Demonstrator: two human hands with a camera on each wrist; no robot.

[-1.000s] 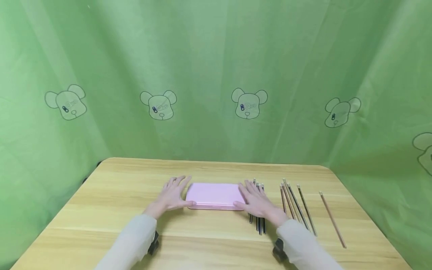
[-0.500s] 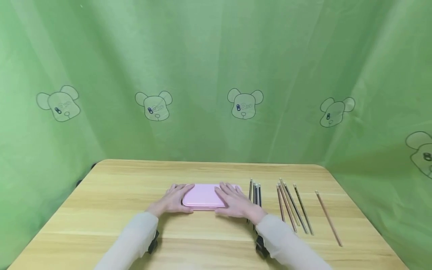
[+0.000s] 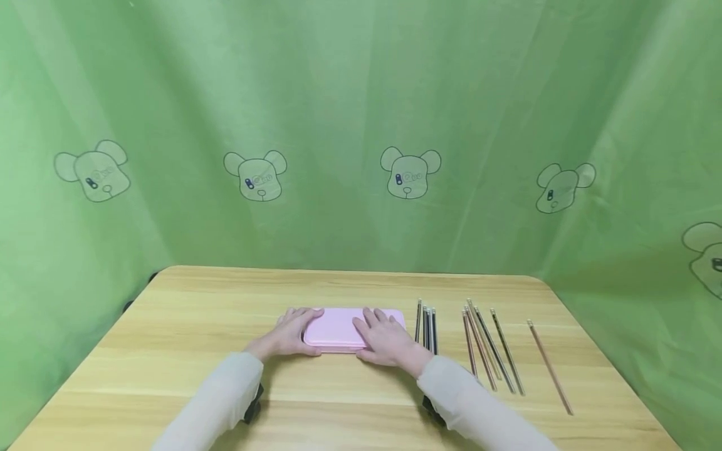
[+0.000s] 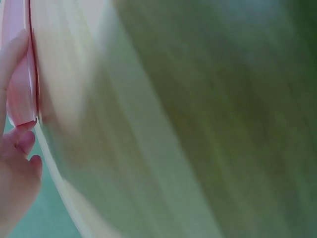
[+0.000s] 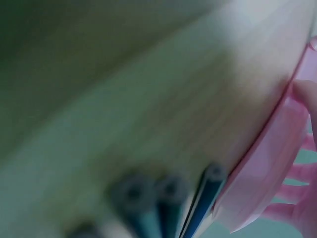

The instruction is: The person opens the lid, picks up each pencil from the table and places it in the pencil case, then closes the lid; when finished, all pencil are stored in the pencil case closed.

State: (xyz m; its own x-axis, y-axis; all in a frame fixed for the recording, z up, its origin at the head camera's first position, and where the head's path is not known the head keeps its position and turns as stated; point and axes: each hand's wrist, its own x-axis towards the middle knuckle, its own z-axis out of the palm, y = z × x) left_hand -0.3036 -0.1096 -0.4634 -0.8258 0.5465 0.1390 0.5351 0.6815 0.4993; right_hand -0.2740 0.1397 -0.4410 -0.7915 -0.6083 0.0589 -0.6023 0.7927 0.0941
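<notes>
A pink pencil case (image 3: 333, 326), its lid down, lies flat on the wooden table. My left hand (image 3: 290, 335) holds its left end, thumb at the front edge and fingers round the far side. In the left wrist view the thumb lies against the pink case (image 4: 20, 94). My right hand (image 3: 389, 341) rests across the right part of the lid, fingers spread and fairly straight, thumb at the front edge. In the right wrist view that hand (image 5: 303, 193) lies along the case (image 5: 262, 163). The inside of the case is hidden.
Several dark pencils (image 3: 425, 326) lie just right of the case, partly behind my right forearm. Farther right is a loose group of reddish and dark pencils (image 3: 487, 344). One reddish pencil (image 3: 549, 366) lies alone near the table's right side. A green curtain (image 3: 338, 125) surrounds the table (image 3: 197, 326).
My right hand has shifted left, from the case's right end onto its lid. My left hand has closed in round the left end. The pencils keep their places.
</notes>
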